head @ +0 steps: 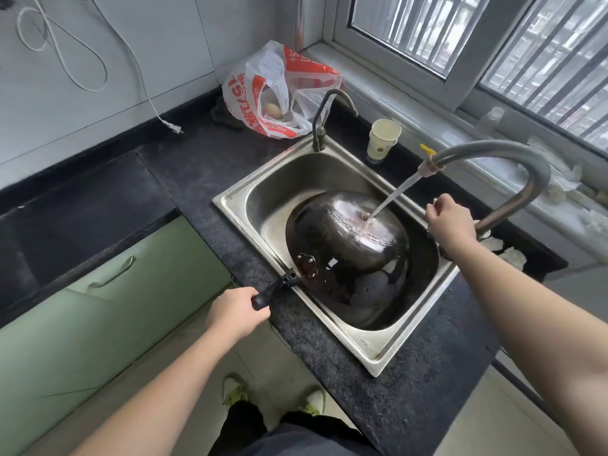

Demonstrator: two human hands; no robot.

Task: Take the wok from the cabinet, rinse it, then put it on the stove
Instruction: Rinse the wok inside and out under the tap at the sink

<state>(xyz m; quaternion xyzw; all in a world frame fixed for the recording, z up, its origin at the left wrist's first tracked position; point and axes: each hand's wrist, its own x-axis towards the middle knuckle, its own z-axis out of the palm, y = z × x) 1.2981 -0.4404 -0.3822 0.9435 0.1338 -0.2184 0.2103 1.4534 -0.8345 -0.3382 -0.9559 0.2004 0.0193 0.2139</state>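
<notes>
Dark trousers (263, 432) and two pale shoes with yellow-green trim (235, 390) sit at the bottom edge, nearest the lens; the right shoe is partly hidden by the trouser leg.

Left: pale green cabinet front with a curved metal pull (113, 273), under the black speckled stone table (197, 179). White cable with a loose plug (171, 126) hangs down the tiled wall onto the table.

Left hand (238, 312): fingers curled tight round the end of the wok's black handle (276, 289); grip closed, fingertips hidden beneath.

Black round-bottomed metal wok (348, 255): inverted, dome upward, inside the stainless steel sink (237, 199). Long axis runs from the handle at lower left, over the sink's near-left rim, toward upper right. Far rim of the wok is hidden against the basin; contact there cannot be judged.

Behind the sink: red-and-white plastic bag (279, 90) holding a pale egg-shaped item, a slim dark gooseneck tap (329, 116), a white paper cup (383, 138).

Water stream (393, 195) falls from the large grey curved faucet (513, 166) onto the upper right of the dome.

Right hand (449, 220): fingers curled closed on something at the faucet base; the object is covered by the hand, only a small metal tip shows.

Barred window (493, 37) at upper right, cut off by the frame.
</notes>
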